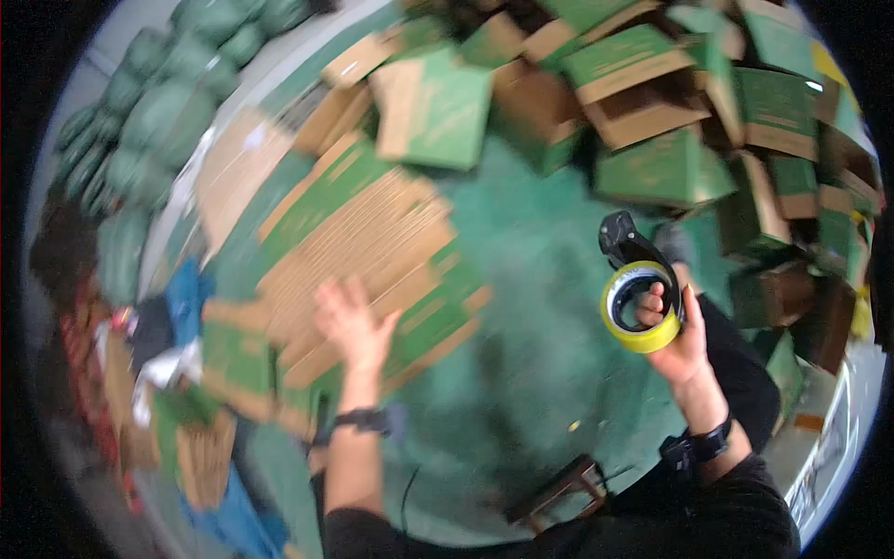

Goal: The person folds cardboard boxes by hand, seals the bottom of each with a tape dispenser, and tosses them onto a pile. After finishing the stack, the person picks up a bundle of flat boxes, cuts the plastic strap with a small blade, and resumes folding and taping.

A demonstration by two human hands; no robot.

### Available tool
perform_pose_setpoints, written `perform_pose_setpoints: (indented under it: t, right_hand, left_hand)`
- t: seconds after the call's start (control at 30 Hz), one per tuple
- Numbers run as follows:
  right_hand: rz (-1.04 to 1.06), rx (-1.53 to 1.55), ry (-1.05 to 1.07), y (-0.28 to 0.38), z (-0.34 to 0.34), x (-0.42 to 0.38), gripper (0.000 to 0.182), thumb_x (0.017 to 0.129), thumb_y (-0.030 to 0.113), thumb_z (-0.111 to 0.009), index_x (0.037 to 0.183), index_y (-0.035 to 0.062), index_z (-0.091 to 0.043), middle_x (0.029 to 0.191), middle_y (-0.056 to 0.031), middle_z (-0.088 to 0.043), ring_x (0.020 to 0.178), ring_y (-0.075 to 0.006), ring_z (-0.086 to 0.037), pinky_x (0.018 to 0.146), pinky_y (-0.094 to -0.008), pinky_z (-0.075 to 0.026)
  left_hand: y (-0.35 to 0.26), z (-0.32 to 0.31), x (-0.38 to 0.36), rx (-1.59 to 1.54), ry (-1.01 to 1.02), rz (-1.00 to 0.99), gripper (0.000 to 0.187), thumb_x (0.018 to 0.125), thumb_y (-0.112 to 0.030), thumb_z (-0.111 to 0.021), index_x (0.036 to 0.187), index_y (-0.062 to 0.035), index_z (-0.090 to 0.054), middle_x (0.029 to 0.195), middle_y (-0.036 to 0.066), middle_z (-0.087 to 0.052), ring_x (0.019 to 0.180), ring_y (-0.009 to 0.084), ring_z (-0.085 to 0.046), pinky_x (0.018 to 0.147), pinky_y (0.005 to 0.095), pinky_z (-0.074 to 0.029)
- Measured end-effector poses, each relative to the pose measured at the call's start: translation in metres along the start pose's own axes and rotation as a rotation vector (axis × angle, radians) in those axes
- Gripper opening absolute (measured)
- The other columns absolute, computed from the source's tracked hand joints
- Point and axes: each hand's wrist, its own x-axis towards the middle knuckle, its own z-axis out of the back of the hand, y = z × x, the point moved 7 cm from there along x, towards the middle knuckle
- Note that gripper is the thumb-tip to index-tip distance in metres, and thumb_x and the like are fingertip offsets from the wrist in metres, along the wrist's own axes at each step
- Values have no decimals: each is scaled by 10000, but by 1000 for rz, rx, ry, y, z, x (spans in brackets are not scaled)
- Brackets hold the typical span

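Observation:
My right hand [687, 340] grips a tape dispenser [626, 238] with a black body. A roll of yellow tape [663, 337] is mounted on it, and some of my fingers reach through its ring. My left hand [349, 321], slightly blurred, is spread open with nothing in it. It overlaps a stack of flattened cardboard boxes [358, 238] in this view. Those boxes are brown and green, with their edges fanned out in a row on the floor.
Green and brown open boxes [638, 84] are heaped at the back and right. Full green bags [172, 121] are piled at upper left. A small wooden stool [559, 498] stands near my body on the green floor [512, 270]. Blue cloth [186, 293] lies at left.

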Motion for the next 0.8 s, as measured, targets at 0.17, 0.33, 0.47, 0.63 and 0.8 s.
perform_pose_setpoints:
  t: [0.17, 0.33, 0.47, 0.63, 0.8]
  right_hand:
    - [179, -644, 338, -99, -49, 97, 384, 801, 322, -563, 1037, 28, -489, 851, -76, -576, 835, -205, -549, 807, -321, -416]
    - [883, -2018, 541, -127, -69, 92, 488, 624, 411, -701, 801, -12, -536, 683, -135, -534, 729, -304, -531, 760, -348, -400]
    - [738, -2375, 944, -197, -24, 75, 524, 532, 486, -715, 721, 35, -526, 663, -128, -526, 755, -307, -529, 816, -372, -365]
    - [406, -2177, 817, -195, 25, 88, 624, 513, 430, -761, 912, -5, -560, 826, -187, -587, 846, -350, -526, 844, -376, -368]
    - [-113, -1891, 440, -192, 39, 107, 629, 582, 194, -783, 1075, -55, -483, 974, -163, -587, 889, -223, -534, 827, -334, -409]
  left_hand:
    - [90, 35, -10, 141, 109, -20, 393, 637, -169, -638, 1008, -82, -539, 1092, 155, -519, 1068, 293, -471, 874, 449, -372]
    - [-2, 44, -106, -131, -21, -330, 135, 665, -89, -543, 796, -95, -575, 745, 88, -561, 706, 265, -579, 588, 373, -469]
    - [-28, 25, -120, -247, 104, -351, 141, 655, -102, -585, 793, -75, -573, 722, 90, -545, 726, 284, -563, 603, 380, -457]
    - [19, 76, -120, -136, -133, -282, 388, 642, -361, -679, 876, -63, -595, 936, 79, -553, 943, 262, -486, 865, 386, -337]
    - [168, 58, -167, -223, -492, 693, 464, 702, -371, -651, 981, -16, -545, 1162, 160, -452, 1029, 334, -462, 877, 398, -359]
